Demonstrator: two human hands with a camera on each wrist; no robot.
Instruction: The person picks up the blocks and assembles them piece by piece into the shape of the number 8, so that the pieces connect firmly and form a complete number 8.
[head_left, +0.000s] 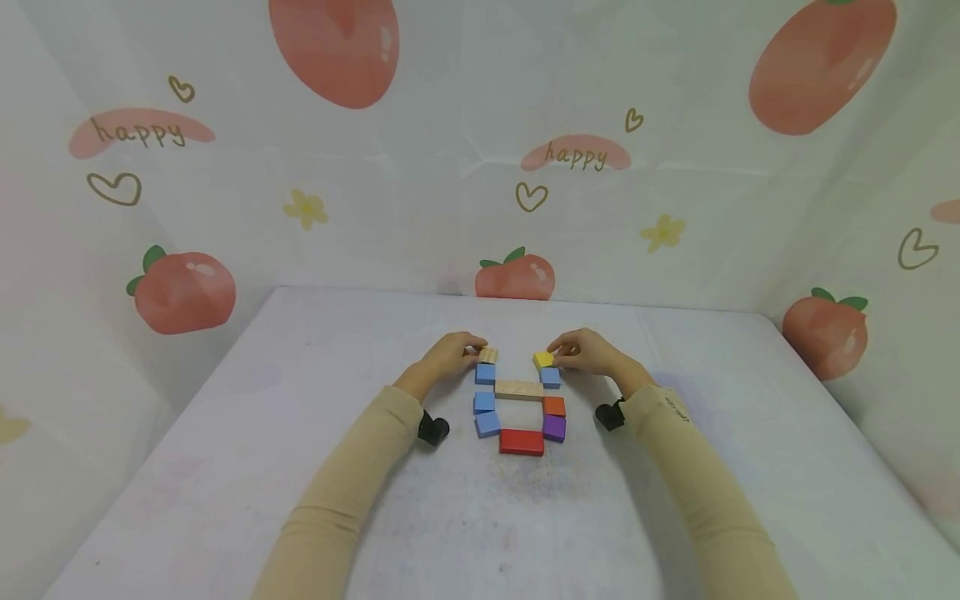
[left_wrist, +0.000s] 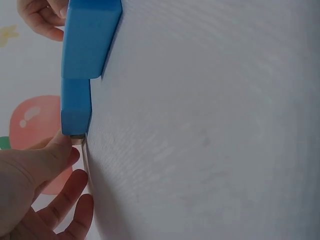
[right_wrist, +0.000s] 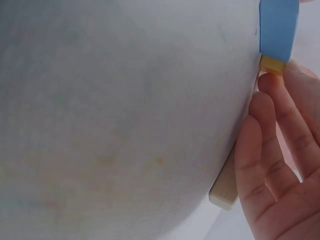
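My left hand (head_left: 450,355) pinches a small plain wood block (head_left: 488,356) at the far end of the left row, against a blue block (head_left: 486,374). In the left wrist view that wood block (left_wrist: 77,140) is mostly hidden behind the blue one. Thumb and fingers of my right hand (head_left: 591,352) pinch a yellow block (head_left: 543,360), touching another blue block (head_left: 551,378) at the far right. In the right wrist view, a plain wood piece (right_wrist: 225,189) shows partly behind the fingers; the head view does not show it.
A wood plank (head_left: 519,390) lies between the two rows. Nearer are two blue blocks (head_left: 484,402) at left, an orange block (head_left: 554,406) and purple block (head_left: 554,428) at right, and a red block (head_left: 521,442) in front. A printed curtain (head_left: 420,208) hangs behind the table.
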